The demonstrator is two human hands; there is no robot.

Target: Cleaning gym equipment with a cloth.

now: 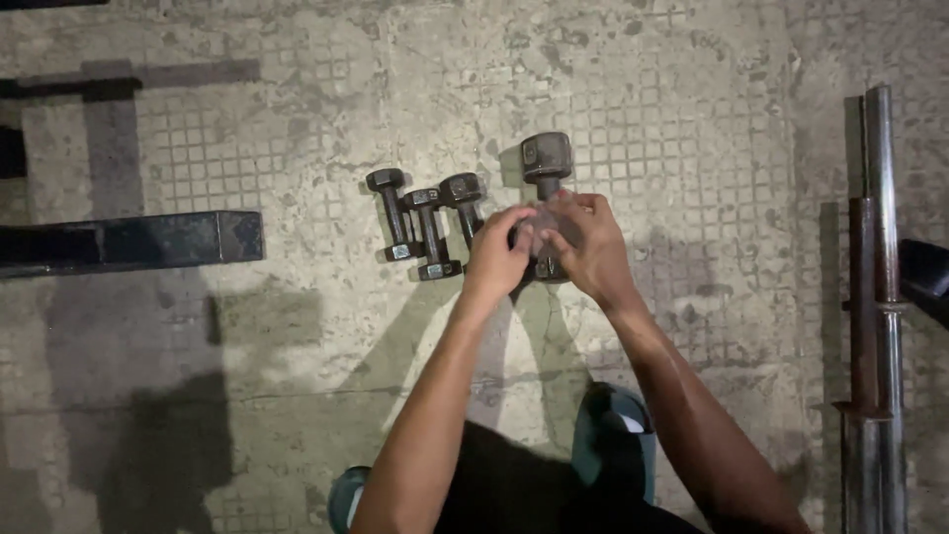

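Dumbbell in hand: large dark grey metal dumbbell with blocky hexagonal heads point(547, 158), lying on the floor; its far head sticks out beyond both hands, its near head shows just under them.
Left grip: left hand point(497, 255) is curled closed over the middle of the large dumbbell, on the handle side nearest the small weights; the fingers point(518, 223) bend down over it.
Right grip: right hand point(585, 247) is closed on the same dumbbell, touching the left hand; the thumb side meets the left fingers above the handle.
Handle: hidden under both hands, so how far the fingers go around it I cannot tell.
Beside the left grip: three small dark metal dumbbells point(427, 225) lie side by side, touching each other, just outward of the left hand.
Floor: worn grey concrete floor with a pressed grid of small squares point(692, 119), under everything.
Far outward of the left grip: black rectangular metal beam point(138, 240), lying flat, well apart.
Far outward of the right grip: long steel barbell bars point(878, 297), well apart.
Below the grips: teal slip-on shoes point(615, 435) on the floor, near the forearms.
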